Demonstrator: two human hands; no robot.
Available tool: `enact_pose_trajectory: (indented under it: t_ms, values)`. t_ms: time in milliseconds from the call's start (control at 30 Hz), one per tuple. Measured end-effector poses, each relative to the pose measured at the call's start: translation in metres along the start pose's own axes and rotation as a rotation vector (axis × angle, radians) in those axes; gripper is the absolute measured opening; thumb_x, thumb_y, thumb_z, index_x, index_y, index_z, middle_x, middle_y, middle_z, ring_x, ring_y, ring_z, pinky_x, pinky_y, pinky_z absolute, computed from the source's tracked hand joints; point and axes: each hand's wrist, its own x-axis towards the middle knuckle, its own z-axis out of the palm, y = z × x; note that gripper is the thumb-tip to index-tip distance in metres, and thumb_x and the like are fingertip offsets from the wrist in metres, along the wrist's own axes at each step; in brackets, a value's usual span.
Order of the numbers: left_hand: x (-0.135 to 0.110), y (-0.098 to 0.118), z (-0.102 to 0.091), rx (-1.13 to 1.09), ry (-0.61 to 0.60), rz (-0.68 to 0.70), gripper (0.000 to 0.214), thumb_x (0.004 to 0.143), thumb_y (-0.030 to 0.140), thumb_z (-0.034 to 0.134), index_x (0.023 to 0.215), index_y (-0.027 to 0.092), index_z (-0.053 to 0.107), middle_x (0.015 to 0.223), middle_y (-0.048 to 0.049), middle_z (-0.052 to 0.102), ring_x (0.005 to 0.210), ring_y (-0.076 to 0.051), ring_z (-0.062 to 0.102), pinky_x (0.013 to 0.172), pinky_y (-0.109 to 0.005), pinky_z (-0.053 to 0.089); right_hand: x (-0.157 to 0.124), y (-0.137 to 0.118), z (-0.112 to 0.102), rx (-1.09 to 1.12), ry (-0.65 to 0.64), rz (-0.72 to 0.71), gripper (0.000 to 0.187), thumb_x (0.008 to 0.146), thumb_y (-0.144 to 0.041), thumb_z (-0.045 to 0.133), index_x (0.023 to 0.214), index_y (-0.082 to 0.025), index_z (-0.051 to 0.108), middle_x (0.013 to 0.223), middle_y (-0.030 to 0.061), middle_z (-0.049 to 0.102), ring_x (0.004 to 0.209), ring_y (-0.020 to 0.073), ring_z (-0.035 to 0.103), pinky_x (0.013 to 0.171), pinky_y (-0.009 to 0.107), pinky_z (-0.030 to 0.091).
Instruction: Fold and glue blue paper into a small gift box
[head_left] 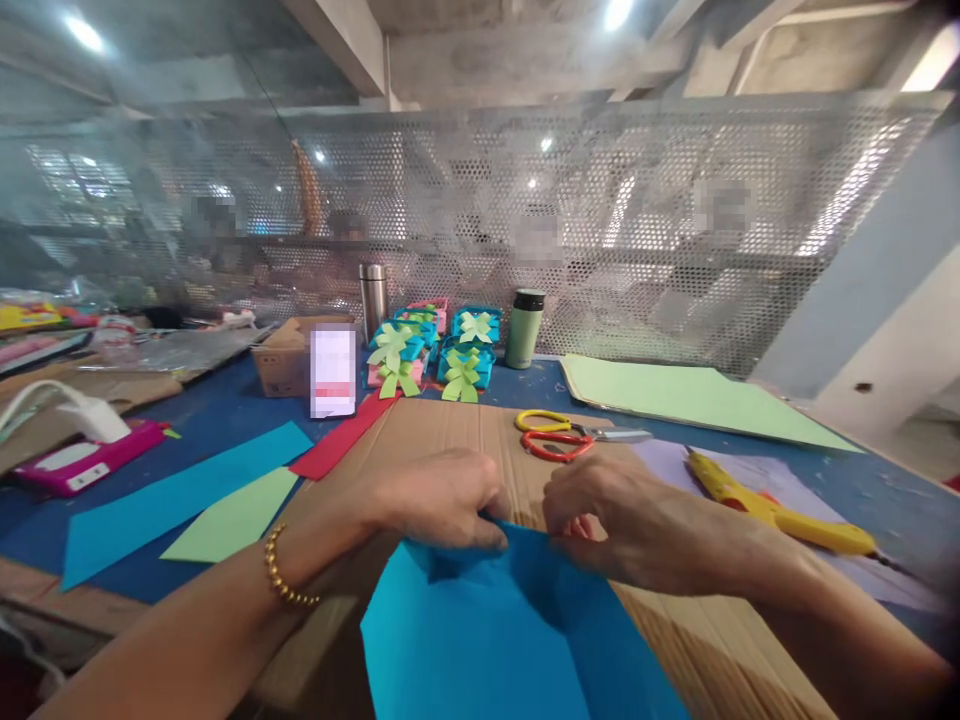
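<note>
Two bare forearms, no sleeves in view; left wrist ringed by a bracelet (pixel 287 583) of small round gold beads; right wrist unadorned; left hand (pixel 442 497) and right hand (pixel 611 520) gloveless, no rings seen on the fingers (pixel 491 535)

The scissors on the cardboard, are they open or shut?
Shut, it seems: the scissors lie flat with the blades together in one strip and the yellow and red handles touching.

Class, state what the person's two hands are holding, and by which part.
Both the left hand and right hand pinch the far top edge of the blue paper sheet.
</note>
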Motion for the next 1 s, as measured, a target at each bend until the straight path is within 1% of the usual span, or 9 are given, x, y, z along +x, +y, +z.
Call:
enact_pose_trajectory:
  t_ms: [133, 200, 300, 467, 567, 667, 767, 900, 1000]
  values:
    - [0.002, -0.002, 0.002, -0.015, 0.011, 0.021, 0.039, 0.079, 0.019, 0.064, 0.051, 0.017, 0.037, 0.046, 0.0079, 0.024, 0.044, -0.007, 0.028, 0.046, -0.028, 0.020, -0.001, -0.004, -0.008, -0.008, -0.058, 0.092, 0.016, 0.085, -0.022, 0.058, 0.072, -0.019, 0.066, 0.070, -0.0001, 0.067, 0.061, 0.0118, 0.051, 0.062, 0.027, 0.032]
    - [0.003, -0.001, 0.003, -0.025, 0.020, 0.017, 0.037, 0.078, 0.018, 0.064, 0.052, 0.017, 0.037, 0.045, 0.0080, 0.025, 0.044, -0.007, 0.028, 0.046, -0.027, 0.019, -0.001, -0.007, -0.011, -0.001, -0.088, 0.137, 0.024, 0.089, -0.036, 0.060, 0.075, -0.020, 0.069, 0.072, 0.0015, 0.069, 0.063, 0.0138, 0.054, 0.060, 0.027, 0.032]
    - [0.004, 0.002, 0.004, -0.051, 0.033, -0.001, 0.035, 0.077, 0.017, 0.063, 0.052, 0.018, 0.038, 0.045, 0.0081, 0.027, 0.044, -0.007, 0.028, 0.045, -0.026, 0.020, -0.001, -0.012, -0.009, -0.003, -0.093, 0.167, 0.036, 0.088, -0.052, 0.061, 0.078, -0.020, 0.071, 0.073, 0.0034, 0.069, 0.066, 0.0166, 0.057, 0.060, 0.028, 0.034]
    - [0.005, 0.004, 0.005, -0.086, 0.036, -0.044, 0.032, 0.077, 0.020, 0.064, 0.054, 0.018, 0.042, 0.047, 0.0079, 0.032, 0.046, -0.008, 0.033, 0.045, -0.026, 0.022, 0.001, -0.018, -0.005, 0.070, -0.085, 0.250, 0.025, 0.084, -0.043, 0.069, 0.087, -0.019, 0.073, 0.087, 0.0076, 0.071, 0.080, 0.0221, 0.062, 0.067, 0.030, 0.040]
    - [0.005, 0.006, 0.004, -0.066, 0.020, -0.021, 0.037, 0.079, 0.021, 0.066, 0.053, 0.018, 0.040, 0.047, 0.0079, 0.029, 0.046, -0.008, 0.030, 0.046, -0.027, 0.022, 0.002, -0.018, -0.005, 0.089, -0.103, 0.268, 0.012, 0.084, -0.028, 0.067, 0.078, -0.017, 0.070, 0.081, 0.0054, 0.069, 0.072, 0.0178, 0.060, 0.063, 0.027, 0.038]
    - [0.004, 0.008, 0.003, -0.049, -0.009, -0.012, 0.040, 0.080, 0.021, 0.068, 0.052, 0.018, 0.038, 0.047, 0.0079, 0.027, 0.045, -0.008, 0.029, 0.046, -0.027, 0.022, 0.002, -0.017, -0.005, 0.036, -0.111, 0.238, 0.015, 0.082, -0.020, 0.065, 0.067, -0.017, 0.064, 0.068, -0.0001, 0.060, 0.060, 0.0115, 0.048, 0.056, 0.025, 0.030]
    - [0.004, 0.008, 0.002, -0.072, -0.045, -0.019, 0.041, 0.080, 0.022, 0.068, 0.052, 0.018, 0.038, 0.046, 0.0079, 0.026, 0.045, -0.008, 0.029, 0.045, -0.026, 0.022, 0.001, -0.014, -0.004, 0.001, -0.133, 0.173, 0.024, 0.083, -0.021, 0.064, 0.061, -0.017, 0.056, 0.058, -0.0040, 0.050, 0.054, 0.0085, 0.037, 0.053, 0.025, 0.023]
    - [0.002, 0.009, 0.005, -0.152, -0.053, -0.037, 0.039, 0.082, 0.023, 0.066, 0.054, 0.018, 0.039, 0.047, 0.0077, 0.030, 0.046, -0.007, 0.032, 0.045, -0.025, 0.022, -0.003, -0.010, -0.004, 0.028, -0.125, 0.091, 0.026, 0.089, -0.028, 0.063, 0.066, -0.017, 0.059, 0.064, -0.0029, 0.058, 0.058, 0.0089, 0.045, 0.056, 0.024, 0.027]
    - [0.000, 0.010, 0.007, -0.208, -0.078, -0.110, 0.037, 0.082, 0.022, 0.062, 0.054, 0.017, 0.039, 0.049, 0.0074, 0.030, 0.048, -0.007, 0.032, 0.044, -0.024, 0.021, -0.003, -0.009, -0.006, 0.043, -0.141, 0.091, 0.028, 0.090, -0.037, 0.064, 0.070, -0.018, 0.065, 0.065, -0.0022, 0.062, 0.060, 0.0103, 0.049, 0.057, 0.025, 0.027]
